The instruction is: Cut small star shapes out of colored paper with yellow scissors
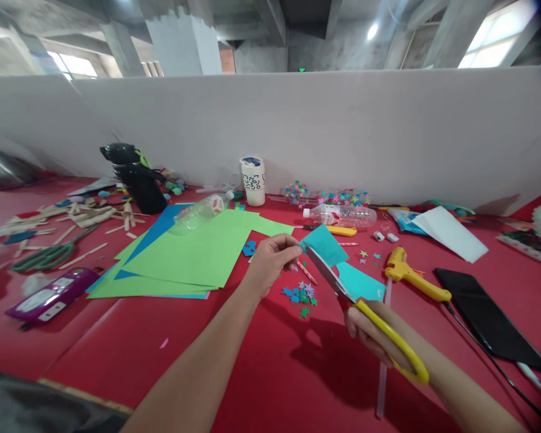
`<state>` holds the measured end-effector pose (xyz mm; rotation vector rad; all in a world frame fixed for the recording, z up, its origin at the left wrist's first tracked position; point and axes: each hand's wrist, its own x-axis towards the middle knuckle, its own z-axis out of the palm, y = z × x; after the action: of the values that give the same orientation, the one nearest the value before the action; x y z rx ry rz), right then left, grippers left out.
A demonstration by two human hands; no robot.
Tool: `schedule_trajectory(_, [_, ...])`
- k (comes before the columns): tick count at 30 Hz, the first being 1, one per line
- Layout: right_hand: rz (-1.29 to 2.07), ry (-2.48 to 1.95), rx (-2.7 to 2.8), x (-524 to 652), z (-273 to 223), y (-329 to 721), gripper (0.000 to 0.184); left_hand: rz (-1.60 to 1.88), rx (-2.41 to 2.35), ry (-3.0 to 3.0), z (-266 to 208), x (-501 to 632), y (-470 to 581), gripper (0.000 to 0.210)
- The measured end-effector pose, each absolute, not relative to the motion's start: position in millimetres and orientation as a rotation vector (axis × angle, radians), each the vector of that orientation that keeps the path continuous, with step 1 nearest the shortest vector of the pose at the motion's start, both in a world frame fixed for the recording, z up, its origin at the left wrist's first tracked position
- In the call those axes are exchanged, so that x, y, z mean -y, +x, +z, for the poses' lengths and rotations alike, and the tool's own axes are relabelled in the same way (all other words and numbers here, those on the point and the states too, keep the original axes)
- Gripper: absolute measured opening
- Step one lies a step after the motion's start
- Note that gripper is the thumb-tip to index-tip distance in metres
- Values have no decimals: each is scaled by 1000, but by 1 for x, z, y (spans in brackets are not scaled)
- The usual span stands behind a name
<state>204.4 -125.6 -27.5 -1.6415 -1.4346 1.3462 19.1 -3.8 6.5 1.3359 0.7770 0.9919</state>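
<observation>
My left hand (270, 261) pinches the left corner of a small teal piece of paper (327, 243), held above the table. My right hand (374, 334) grips yellow-handled scissors (399, 343), their blades reaching up and left to the paper near my left fingertips. Whether the blades are parted cannot be made out. Behind the blades, another teal sheet (363, 281) lies on the table. Star-shaped sequins (302, 294), blue, green and purple, sit in a small pile below the held paper. A striped pink stick (306, 272) lies just above them.
Green paper sheets (180, 252) spread to the left, near a purple device (54, 297) and green scissors (49, 257). A yellow glue gun (408, 273) and a black tablet (489, 316) lie right. Toward the back are plastic bottles (342, 215), a white cup (253, 183) and a yellow cutter (338, 231).
</observation>
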Motion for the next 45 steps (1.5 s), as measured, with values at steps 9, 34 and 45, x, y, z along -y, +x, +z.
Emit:
schedule_trajectory(9, [1318,-1615,1452,125,-25,201,56,1015,-770,1302,7,6,21,15])
schedule_trajectory(34, [1194,-1662,1531,126,-20,194,46,1000,-684,1235,-3,7,28,10])
schedule_trajectory(45, [1164,-1705,1481,124,-26,192,43,997,-675,1239,-5,6,27,11])
